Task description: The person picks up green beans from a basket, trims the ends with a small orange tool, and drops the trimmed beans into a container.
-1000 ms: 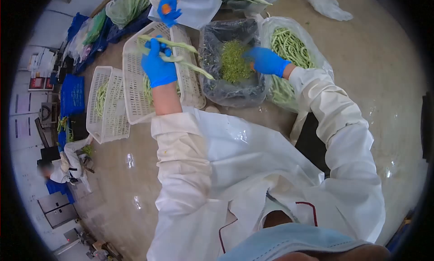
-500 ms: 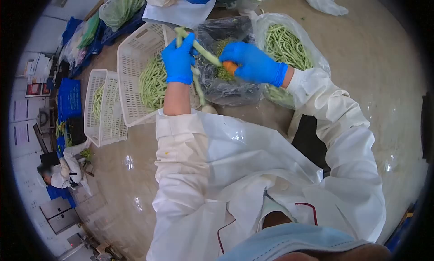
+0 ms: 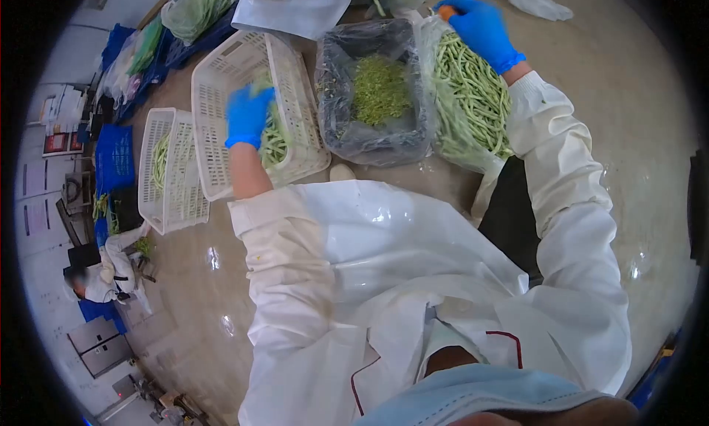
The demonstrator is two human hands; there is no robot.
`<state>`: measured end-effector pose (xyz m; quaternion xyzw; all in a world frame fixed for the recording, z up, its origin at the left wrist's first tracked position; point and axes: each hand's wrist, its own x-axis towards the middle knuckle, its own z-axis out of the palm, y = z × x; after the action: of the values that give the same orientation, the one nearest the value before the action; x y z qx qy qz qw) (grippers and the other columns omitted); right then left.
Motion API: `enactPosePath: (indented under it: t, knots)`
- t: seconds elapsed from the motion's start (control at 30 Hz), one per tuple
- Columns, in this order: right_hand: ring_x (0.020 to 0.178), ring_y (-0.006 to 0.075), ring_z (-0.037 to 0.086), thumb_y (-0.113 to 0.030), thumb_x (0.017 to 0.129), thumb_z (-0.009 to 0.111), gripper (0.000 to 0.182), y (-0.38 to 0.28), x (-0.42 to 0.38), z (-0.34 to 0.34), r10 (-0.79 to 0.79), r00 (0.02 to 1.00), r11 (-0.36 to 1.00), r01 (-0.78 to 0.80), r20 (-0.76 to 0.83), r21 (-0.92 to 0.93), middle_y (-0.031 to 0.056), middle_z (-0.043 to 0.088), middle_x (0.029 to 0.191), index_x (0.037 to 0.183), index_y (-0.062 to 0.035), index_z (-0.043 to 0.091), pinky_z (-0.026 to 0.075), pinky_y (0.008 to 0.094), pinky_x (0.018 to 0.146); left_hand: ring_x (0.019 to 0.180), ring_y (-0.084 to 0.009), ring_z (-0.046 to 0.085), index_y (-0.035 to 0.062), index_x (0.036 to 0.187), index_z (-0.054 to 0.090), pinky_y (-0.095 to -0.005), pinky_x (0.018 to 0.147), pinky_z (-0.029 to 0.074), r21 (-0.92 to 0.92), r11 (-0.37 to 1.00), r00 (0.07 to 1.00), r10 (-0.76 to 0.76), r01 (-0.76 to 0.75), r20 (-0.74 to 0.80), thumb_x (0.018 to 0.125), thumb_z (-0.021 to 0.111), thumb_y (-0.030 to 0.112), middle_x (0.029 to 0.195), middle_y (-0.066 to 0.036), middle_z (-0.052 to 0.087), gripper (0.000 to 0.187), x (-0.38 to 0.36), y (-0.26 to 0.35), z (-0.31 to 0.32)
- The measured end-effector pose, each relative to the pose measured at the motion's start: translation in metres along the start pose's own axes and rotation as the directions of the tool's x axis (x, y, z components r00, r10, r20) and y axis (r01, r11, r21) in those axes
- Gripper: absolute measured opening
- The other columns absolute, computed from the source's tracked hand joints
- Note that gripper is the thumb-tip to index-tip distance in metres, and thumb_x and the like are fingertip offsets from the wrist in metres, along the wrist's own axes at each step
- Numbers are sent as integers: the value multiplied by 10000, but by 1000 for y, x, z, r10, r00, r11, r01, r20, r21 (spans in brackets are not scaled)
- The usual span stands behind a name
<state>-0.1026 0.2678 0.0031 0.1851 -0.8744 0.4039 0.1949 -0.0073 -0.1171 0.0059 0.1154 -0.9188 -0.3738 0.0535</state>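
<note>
My left hand (image 3: 249, 116), in a blue glove and blurred by motion, is over the large white basket (image 3: 209, 123), which holds green beans (image 3: 274, 142). Whether it holds anything cannot be made out. At the upper right my right hand (image 3: 484, 33), also gloved in blue, is closed on an orange-handled tool (image 3: 447, 12) at the top edge of a clear bag of long green beans (image 3: 473, 94). Between the hands stands a bin lined with clear plastic (image 3: 375, 147), with small green trimmings (image 3: 380, 90) inside.
A smaller white basket (image 3: 173, 201) with beans stands at the left. Across from me a co-worker's gloved hand and white apron (image 3: 295, 11) show at the top edge. Another person (image 3: 111, 275) sits far left. Filled bags (image 3: 198, 11) lie at the upper left.
My left hand has moved left and down from above the bin to the large basket, and the long bean is no longer between my hands. My right hand has moved up and right with the orange-handled tool.
</note>
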Motion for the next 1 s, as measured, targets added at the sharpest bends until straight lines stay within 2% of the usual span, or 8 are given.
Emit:
enactPosePath:
  t: [0.07, 0.17, 0.23, 0.4, 0.73, 0.8, 0.93, 1.0]
  knots:
    - [762, 209, 614, -154, 764, 606, 218, 6, -12, 13, -109, 961, 994, 97, 253, 58, 124, 647, 852, 956, -58, 649, 474, 323, 719, 583, -277, 563, -41, 906, 623, -394, 593, 451, 466, 881, 929, 107, 76, -354, 788, 592, 290, 733, -166, 627, 353, 16, -43, -20]
    - [768, 224, 613, -127, 766, 602, 337, 8, -33, 52, -196, 952, 973, 219, 236, -75, 127, 638, 899, 1100, -82, 587, 478, 317, 715, 567, -257, 561, -42, 915, 623, -380, 575, 449, 319, 942, 943, 199, -108, -268, 788, 595, 293, 724, -166, 621, 360, 23, -54, -10]
    - [824, 230, 605, -115, 782, 585, 417, 0, -38, 60, -176, 948, 974, 207, 264, -95, 145, 614, 987, 1195, -110, 523, 478, 311, 744, 524, -187, 533, -29, 911, 639, -329, 521, 430, -93, 993, 998, -65, 66, 15, 776, 628, 281, 680, -109, 607, 339, 6, -1, 12]
    - [874, 267, 604, -166, 782, 573, 380, -56, -33, 43, -214, 896, 953, 104, 388, 286, 170, 610, 1002, 1149, -72, 551, 473, 342, 785, 495, -72, 442, 0, 948, 648, -211, 464, 341, -517, 815, 868, 33, 264, 495, 748, 680, 181, 615, 4, 522, 272, -26, 65, 58]
    - [757, 276, 618, -217, 781, 559, 272, -66, -44, 38, -170, 858, 923, -33, 484, 383, 183, 625, 853, 980, -47, 632, 480, 357, 705, 488, -76, 472, 10, 839, 646, -216, 450, 351, -422, 878, 796, 85, 225, 600, 737, 688, 129, 609, -8, 539, 162, -35, 86, 85]
    - [717, 210, 585, -177, 784, 576, 240, -63, -43, 36, -210, 863, 956, 83, 459, 282, 130, 623, 826, 973, -34, 616, 463, 320, 682, 515, -81, 495, 2, 861, 646, -218, 471, 373, -407, 882, 764, 88, 239, 639, 743, 681, 129, 628, -18, 556, 178, -34, 87, 84]
    - [664, 164, 548, -134, 768, 553, 203, -56, -44, 39, -177, 923, 980, 133, 342, 146, 107, 610, 777, 928, -22, 606, 448, 304, 641, 571, -87, 532, -9, 906, 641, -227, 518, 412, -495, 864, 885, 160, 89, 438, 762, 664, 146, 683, -36, 591, 212, -36, 89, 93]
    - [649, 174, 544, -142, 763, 535, 201, -56, -42, 39, -8, 923, 951, -113, 384, 289, 123, 606, 768, 906, -22, 611, 449, 308, 628, 572, -101, 543, -11, 898, 640, -243, 519, 428, -567, 820, 928, 268, -78, 260, 757, 670, 162, 680, -48, 600, 225, -40, 92, 100]
